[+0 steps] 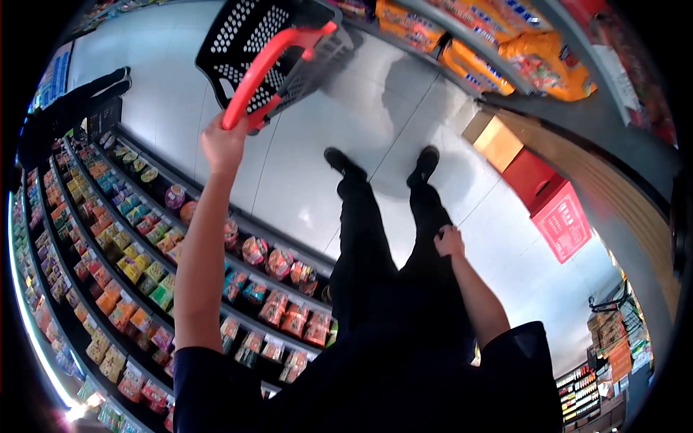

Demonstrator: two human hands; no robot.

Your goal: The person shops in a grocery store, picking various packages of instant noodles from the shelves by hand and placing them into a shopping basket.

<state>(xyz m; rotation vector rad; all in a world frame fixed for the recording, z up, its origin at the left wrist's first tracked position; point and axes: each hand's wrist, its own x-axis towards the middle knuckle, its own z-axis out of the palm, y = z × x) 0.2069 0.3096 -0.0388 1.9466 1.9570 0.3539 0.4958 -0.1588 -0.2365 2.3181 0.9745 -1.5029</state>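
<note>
At the upper left, my left hand (pixel 222 146) is closed around the red handle (pixel 254 71) of a black and grey shopping basket (pixel 242 32) with perforated walls. That arm is stretched forward, and the basket is tilted in view. My right hand (pixel 449 241) hangs beside my thigh with its fingers curled, and no object shows in it. Below, my dark trousers (pixel 364 231) and black shoes (pixel 426 164) stand on the pale tiled floor (pixel 296 166).
Shelves of small colourful packets (pixel 130 267) and round cups (pixel 254 250) line my left side. Orange bags (pixel 548 65) fill shelves at the upper right. A red box (pixel 559 216) stands by a wooden-sided fixture (pixel 599 166). A dark-clothed person (pixel 65 108) is at the far left.
</note>
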